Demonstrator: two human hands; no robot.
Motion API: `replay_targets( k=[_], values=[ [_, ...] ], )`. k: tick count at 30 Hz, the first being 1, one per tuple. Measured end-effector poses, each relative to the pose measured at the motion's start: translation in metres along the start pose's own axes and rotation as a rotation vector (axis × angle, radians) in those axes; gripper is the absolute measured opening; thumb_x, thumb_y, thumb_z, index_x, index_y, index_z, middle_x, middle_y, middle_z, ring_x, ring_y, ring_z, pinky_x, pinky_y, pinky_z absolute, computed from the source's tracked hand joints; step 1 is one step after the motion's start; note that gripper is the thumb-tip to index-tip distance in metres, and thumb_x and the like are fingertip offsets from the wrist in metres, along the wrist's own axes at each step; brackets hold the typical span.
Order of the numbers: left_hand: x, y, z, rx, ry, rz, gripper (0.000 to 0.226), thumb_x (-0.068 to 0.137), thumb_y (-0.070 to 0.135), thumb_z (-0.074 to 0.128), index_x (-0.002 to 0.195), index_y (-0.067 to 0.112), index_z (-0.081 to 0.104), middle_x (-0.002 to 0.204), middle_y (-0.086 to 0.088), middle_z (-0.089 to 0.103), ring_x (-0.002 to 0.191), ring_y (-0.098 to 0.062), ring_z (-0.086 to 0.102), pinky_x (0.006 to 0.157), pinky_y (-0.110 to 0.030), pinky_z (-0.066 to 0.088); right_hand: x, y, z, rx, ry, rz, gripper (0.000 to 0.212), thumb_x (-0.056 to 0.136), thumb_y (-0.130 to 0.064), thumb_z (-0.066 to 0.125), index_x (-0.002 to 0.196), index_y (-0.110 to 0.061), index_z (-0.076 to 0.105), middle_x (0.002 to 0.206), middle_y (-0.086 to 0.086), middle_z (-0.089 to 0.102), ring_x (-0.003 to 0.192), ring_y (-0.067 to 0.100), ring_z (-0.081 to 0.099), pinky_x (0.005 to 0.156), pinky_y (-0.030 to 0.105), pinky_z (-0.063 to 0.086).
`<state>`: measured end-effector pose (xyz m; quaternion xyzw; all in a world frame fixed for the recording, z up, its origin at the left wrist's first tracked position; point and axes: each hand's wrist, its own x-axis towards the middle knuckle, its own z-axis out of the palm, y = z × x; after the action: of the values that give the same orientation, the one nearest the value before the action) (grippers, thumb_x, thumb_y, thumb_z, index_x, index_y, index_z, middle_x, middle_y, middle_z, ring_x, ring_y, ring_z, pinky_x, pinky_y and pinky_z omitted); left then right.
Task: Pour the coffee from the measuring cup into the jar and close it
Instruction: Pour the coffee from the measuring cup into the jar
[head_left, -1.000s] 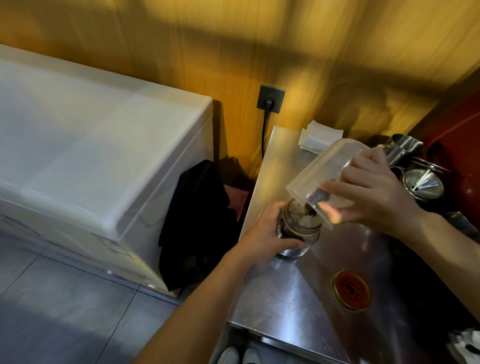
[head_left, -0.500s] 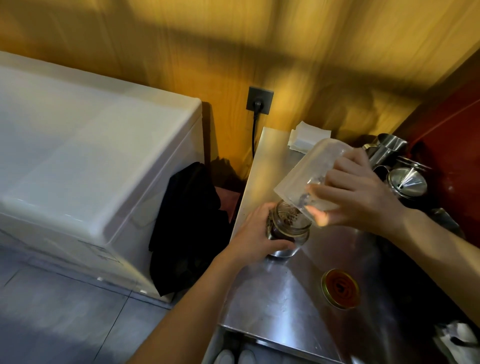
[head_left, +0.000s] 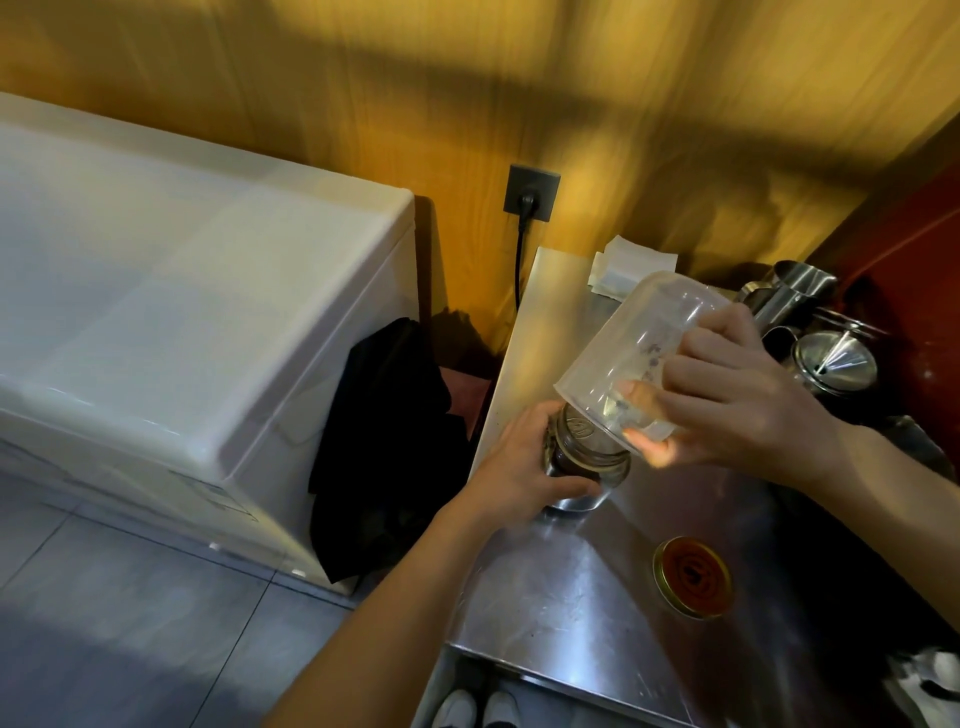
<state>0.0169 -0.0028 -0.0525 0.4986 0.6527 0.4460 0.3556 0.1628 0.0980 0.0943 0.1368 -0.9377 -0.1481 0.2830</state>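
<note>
While the left hand (head_left: 524, 467) wraps the jar (head_left: 584, 460) on the steel counter (head_left: 561, 597), the right hand (head_left: 727, 405) grips the upturned measuring cup (head_left: 623, 353), rim over the jar's mouth. Lid (head_left: 692, 577) lies near-right, untouched.

measuring cup (head_left: 631, 348) tipped over jar (head_left: 587, 460) | jar on counter (head_left: 561, 587) | lid (head_left: 692, 578) right-front of jar
</note>
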Motion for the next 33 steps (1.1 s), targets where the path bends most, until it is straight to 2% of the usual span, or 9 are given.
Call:
replay_targets(
  k=[4, 9, 13, 16, 18, 22, 24, 27, 33],
  values=[
    [0.000, 0.000, -0.001, 0.001, 0.001, 0.007, 0.081, 0.068, 0.024, 0.086, 0.135, 0.023, 0.041, 0.133, -0.003, 0.052, 0.127, -0.022, 0.046, 0.110, -0.048, 0.040, -0.003, -0.002, -0.003, -0.014, 0.011, 0.008, 0.026, 0.091, -0.024, 0.057, 0.081, -0.001, 0.065, 0.058, 0.010, 0.054, 0.066, 0.021, 0.038, 0.066, 0.039, 0.035],
    [0.000, -0.001, 0.000, -0.001, 0.007, 0.013, 0.080, 0.067, 0.026, 0.086, 0.135, 0.024, 0.043, 0.134, -0.001, 0.052, 0.129, -0.021, 0.046, 0.110, -0.048, 0.040, -0.002, -0.007, -0.004, -0.023, 0.005, -0.042, 0.012, 0.089, -0.016, 0.059, 0.085, -0.005, 0.054, 0.056, 0.008, 0.055, 0.066, 0.019, 0.039, 0.067, 0.039, 0.036],
    [0.001, 0.000, 0.000, -0.003, 0.005, 0.021, 0.079, 0.066, 0.028, 0.086, 0.133, 0.023, 0.044, 0.132, -0.002, 0.054, 0.127, -0.021, 0.048, 0.108, -0.048, 0.041, 0.000, -0.005, -0.006, -0.017, -0.024, -0.075, 0.013, 0.085, -0.015, 0.064, 0.085, -0.003, 0.061, 0.059, 0.007, 0.057, 0.067, 0.021, 0.040, 0.071, 0.038, 0.036],
    [0.000, -0.001, 0.000, -0.011, 0.006, 0.011, 0.079, 0.064, 0.031, 0.084, 0.132, 0.022, 0.045, 0.131, -0.003, 0.054, 0.126, -0.022, 0.048, 0.108, -0.048, 0.042, -0.001, -0.006, -0.005, -0.033, -0.049, -0.120, 0.017, 0.084, -0.016, 0.065, 0.078, -0.001, 0.069, 0.059, 0.006, 0.058, 0.068, 0.020, 0.041, 0.072, 0.038, 0.037],
    [0.000, -0.001, 0.000, -0.012, 0.005, 0.010, 0.079, 0.064, 0.030, 0.085, 0.132, 0.023, 0.045, 0.131, -0.002, 0.054, 0.127, -0.021, 0.048, 0.108, -0.048, 0.042, -0.002, -0.006, -0.005, -0.033, -0.043, -0.100, 0.022, 0.085, -0.014, 0.062, 0.070, -0.001, 0.071, 0.057, 0.006, 0.058, 0.067, 0.019, 0.041, 0.071, 0.037, 0.037],
    [0.000, -0.001, 0.000, 0.002, 0.006, 0.014, 0.077, 0.065, 0.028, 0.086, 0.131, 0.023, 0.045, 0.130, -0.002, 0.054, 0.125, -0.021, 0.049, 0.107, -0.048, 0.042, -0.004, -0.008, -0.007, -0.049, -0.011, -0.074, 0.024, 0.086, -0.014, 0.061, 0.070, 0.000, 0.071, 0.056, 0.006, 0.058, 0.067, 0.018, 0.042, 0.069, 0.037, 0.037],
    [0.001, -0.002, 0.000, 0.006, 0.007, 0.012, 0.076, 0.066, 0.028, 0.086, 0.130, 0.023, 0.046, 0.130, -0.002, 0.054, 0.125, -0.021, 0.049, 0.107, -0.048, 0.043, -0.003, -0.011, -0.006, -0.051, 0.009, -0.076, 0.023, 0.088, -0.015, 0.059, 0.076, 0.001, 0.070, 0.056, 0.007, 0.059, 0.067, 0.019, 0.042, 0.069, 0.038, 0.037],
    [0.001, -0.002, 0.000, 0.002, -0.009, 0.012, 0.073, 0.066, 0.028, 0.085, 0.129, 0.019, 0.049, 0.129, -0.006, 0.056, 0.124, -0.025, 0.051, 0.105, -0.050, 0.044, -0.002, -0.015, -0.007, -0.037, 0.009, -0.100, 0.020, 0.090, -0.022, 0.057, 0.095, -0.003, 0.058, 0.059, 0.005, 0.061, 0.069, 0.018, 0.043, 0.071, 0.038, 0.038],
    [0.002, -0.001, 0.001, -0.006, -0.014, 0.008, 0.073, 0.067, 0.026, 0.087, 0.129, 0.017, 0.049, 0.130, -0.007, 0.056, 0.125, -0.026, 0.051, 0.105, -0.050, 0.044, -0.005, -0.018, -0.008, -0.054, 0.024, -0.079, 0.022, 0.088, -0.025, 0.061, 0.095, -0.005, 0.060, 0.057, 0.004, 0.058, 0.065, 0.020, 0.044, 0.069, 0.037, 0.039]
  ],
)
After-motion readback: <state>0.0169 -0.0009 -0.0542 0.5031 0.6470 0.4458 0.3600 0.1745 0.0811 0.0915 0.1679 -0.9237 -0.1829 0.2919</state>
